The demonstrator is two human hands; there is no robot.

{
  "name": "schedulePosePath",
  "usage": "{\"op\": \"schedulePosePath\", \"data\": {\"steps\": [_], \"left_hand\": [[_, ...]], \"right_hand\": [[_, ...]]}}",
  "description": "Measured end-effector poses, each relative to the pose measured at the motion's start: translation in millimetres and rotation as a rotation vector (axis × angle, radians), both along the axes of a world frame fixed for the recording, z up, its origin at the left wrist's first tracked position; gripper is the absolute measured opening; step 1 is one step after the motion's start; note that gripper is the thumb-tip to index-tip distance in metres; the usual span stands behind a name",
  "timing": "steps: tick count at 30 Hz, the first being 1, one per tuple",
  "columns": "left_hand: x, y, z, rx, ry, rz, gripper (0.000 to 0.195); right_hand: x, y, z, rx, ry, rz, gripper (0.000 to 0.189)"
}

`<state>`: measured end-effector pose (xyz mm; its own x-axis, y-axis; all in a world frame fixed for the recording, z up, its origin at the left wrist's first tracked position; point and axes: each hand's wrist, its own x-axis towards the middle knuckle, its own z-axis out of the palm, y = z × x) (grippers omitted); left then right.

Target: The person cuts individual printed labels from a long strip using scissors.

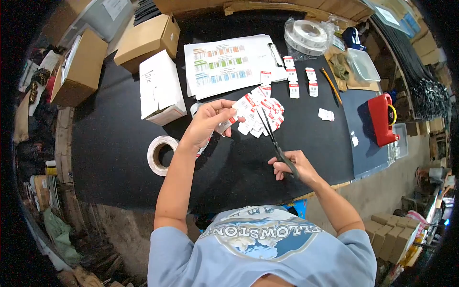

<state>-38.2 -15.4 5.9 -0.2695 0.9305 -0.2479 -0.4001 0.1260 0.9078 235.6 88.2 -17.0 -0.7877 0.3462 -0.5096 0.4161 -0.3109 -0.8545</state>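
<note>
My left hand point(202, 123) pinches a strip of white-and-red printed tags point(245, 104) between thumb and fingers. The strip's end leans out over a loose pile of similar tags point(277, 118) on the black table cover point(233, 172). My right hand point(299, 166) holds black-handled scissors point(275, 140) with fingers through the loops. Their blades are parted and point away from me, with the tips beside the held strip. Whether they touch it, I cannot tell. A roll of label strip point(152, 152) stands near my left forearm, its link to the held strip partly hidden.
Beyond my hands lie printed sheets on a clipboard point(229, 68) and bagged label rolls point(304, 48). Short tag strips point(293, 80), a pencil point(331, 86) and a red plastic object point(381, 122) lie rightward. A white box point(159, 84) and cardboard boxes point(145, 39) stand leftward.
</note>
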Motion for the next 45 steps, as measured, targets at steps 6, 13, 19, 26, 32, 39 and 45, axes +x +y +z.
{"op": "schedulePosePath", "data": {"steps": [6,13,19,26,32,39,45], "left_hand": [[1.7,3.6,-3.8,-0.059,-0.025,-0.049,0.03],[1.6,-0.1,-11.0,-0.051,-0.009,-0.079,0.037],[3.2,-1.2,-12.2,-0.062,0.048,-0.082,0.037],[8.3,-0.8,-5.3,-0.075,0.07,-0.063,0.038],[11.7,-0.4,-4.8,-0.084,0.106,-0.092,0.038],[10.4,-0.6,-7.9,-0.085,0.101,-0.102,0.038],[10.6,0.9,-7.4,-0.093,0.12,-0.103,0.038]], "right_hand": [[-28.7,14.4,2.6,-0.031,0.059,-0.004,0.039],[-37.8,25.3,1.8,-0.024,0.019,-0.009,0.038],[-39.2,24.5,6.3,-0.011,-0.006,-0.019,0.039],[-38.5,23.8,5.9,0.018,-0.003,-0.002,0.042],[-39.6,23.0,5.9,0.056,0.001,-0.004,0.046],[-39.3,22.0,3.0,0.057,-0.004,-0.022,0.047],[-39.2,20.4,2.2,0.049,-0.024,-0.076,0.042]]}}
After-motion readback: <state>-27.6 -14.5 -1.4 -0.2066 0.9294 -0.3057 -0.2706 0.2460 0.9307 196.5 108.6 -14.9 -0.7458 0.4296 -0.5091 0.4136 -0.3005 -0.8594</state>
